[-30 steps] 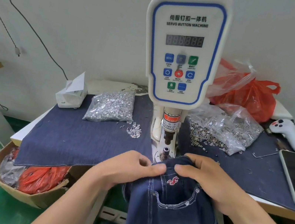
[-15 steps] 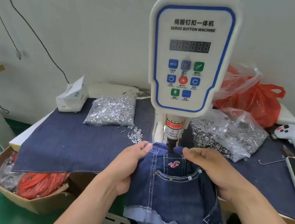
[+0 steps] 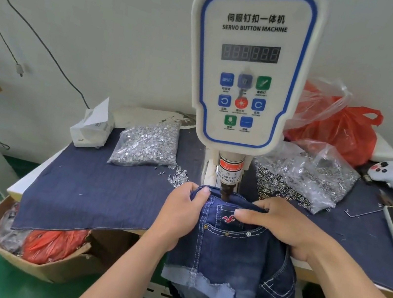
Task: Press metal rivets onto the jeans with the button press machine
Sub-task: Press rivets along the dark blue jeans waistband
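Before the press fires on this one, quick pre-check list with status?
1. Jeans top edge under the press head: ok.
2. Left hand grip on the edge left of the head: ok.
3. Right hand holds the edge on the right: ok.
4. Fingertips clear of the head: not ok, both sit close beside it.
5. Rivet loaded on the lower die: cannot tell, denim covers it.
6. Display reading: cannot tell.

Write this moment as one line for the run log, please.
left hand: grips jeans edge | right hand: holds jeans flat | press head: down on waistband | stage: pressing
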A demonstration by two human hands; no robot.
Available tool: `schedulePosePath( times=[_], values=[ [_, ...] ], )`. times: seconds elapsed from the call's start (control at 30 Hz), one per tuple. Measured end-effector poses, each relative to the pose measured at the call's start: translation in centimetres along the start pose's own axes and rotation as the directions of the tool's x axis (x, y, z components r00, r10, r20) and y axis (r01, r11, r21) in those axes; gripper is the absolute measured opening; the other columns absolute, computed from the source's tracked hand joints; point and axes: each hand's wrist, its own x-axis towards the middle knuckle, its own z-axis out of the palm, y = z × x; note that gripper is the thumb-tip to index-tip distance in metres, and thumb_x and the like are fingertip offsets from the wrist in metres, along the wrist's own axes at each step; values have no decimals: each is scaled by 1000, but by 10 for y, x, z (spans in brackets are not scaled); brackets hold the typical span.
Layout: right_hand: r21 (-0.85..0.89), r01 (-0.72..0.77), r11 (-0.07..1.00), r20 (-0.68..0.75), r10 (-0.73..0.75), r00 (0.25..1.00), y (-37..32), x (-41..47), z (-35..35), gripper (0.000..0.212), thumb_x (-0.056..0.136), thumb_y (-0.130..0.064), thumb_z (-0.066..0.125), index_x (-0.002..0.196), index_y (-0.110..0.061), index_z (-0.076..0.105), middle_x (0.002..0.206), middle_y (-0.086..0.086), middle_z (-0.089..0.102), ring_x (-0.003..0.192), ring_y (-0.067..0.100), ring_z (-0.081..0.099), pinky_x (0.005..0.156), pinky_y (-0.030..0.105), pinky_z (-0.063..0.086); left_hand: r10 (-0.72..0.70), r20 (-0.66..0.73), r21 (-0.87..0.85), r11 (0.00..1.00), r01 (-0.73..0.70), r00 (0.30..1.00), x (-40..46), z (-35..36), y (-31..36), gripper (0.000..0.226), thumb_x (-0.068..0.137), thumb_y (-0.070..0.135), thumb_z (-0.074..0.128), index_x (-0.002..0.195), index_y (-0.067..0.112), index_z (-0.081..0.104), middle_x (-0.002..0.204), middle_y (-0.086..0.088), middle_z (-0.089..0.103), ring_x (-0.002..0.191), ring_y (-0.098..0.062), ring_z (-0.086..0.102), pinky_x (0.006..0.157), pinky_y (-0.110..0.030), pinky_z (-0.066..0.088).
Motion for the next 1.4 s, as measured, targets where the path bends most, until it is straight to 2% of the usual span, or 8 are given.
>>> schedulePosePath(
  times=[0.1,0.3,0.5,0.63,0.77,0.97,1.17,1.4],
  values=[
    [126,-37,991,6,36,999,4,3,-1,49,74,-43,84,102,-3,79,107,21,77,100,35,75,90,41,60,13,-15,4,1000,-13,1000,2,4,1,30,107,40,56,83,21,55,77,9,60,67,-2,51,59,-23,39],
    [143,-33,989,-39,39,998,11,6,-1,58,81,-43,82,108,7,70,107,24,76,97,35,74,89,41,56,32,4,6,999,-32,999,1,6,3,27,108,39,56,87,21,57,83,5,63,76,-10,55,68,-31,44],
    [98,-12,995,-58,17,998,13,5,0,69,68,-51,81,106,6,70,106,22,76,105,40,72,90,42,55,49,3,-3,999,-49,999,-4,5,0,25,107,40,56,89,23,59,87,2,69,78,-9,61,69,-29,47],
    [95,4,995,-51,1,999,12,3,-1,56,75,-46,79,103,1,73,107,21,76,103,36,74,93,44,55,66,11,-2,998,-66,998,-7,4,1,24,108,38,56,91,21,60,88,2,71,79,-10,64,69,-22,49],
    [87,15,996,-35,-12,999,12,2,-2,20,96,-29,69,95,-12,80,105,17,78,98,31,75,91,43,56,52,34,-38,998,-51,998,-8,4,1,25,107,38,56,94,18,61,94,-4,74,95,-26,71,81,-40,56],
    [97,18,995,-23,-16,1000,12,1,-1,19,95,-29,69,85,-16,80,101,17,78,91,27,76,82,37,56,61,40,-47,997,-59,997,-6,5,-2,25,108,37,57,94,17,61,93,-3,74,85,-18,70,74,-30,55],
    [73,33,997,-40,-30,999,12,2,1,68,70,-48,76,106,9,63,109,27,73,101,34,73,89,42,50,79,43,-34,996,-78,996,-3,4,-6,21,108,36,57,94,21,62,90,2,74,80,-7,68,69,-23,53],
    [57,51,997,-38,-48,998,14,2,1,69,70,-48,76,106,9,63,110,27,73,106,40,71,92,45,51,88,43,-10,996,-88,995,-3,3,-7,21,107,37,57,93,22,61,87,5,73,76,-3,67,68,-22,51]
  ],
)
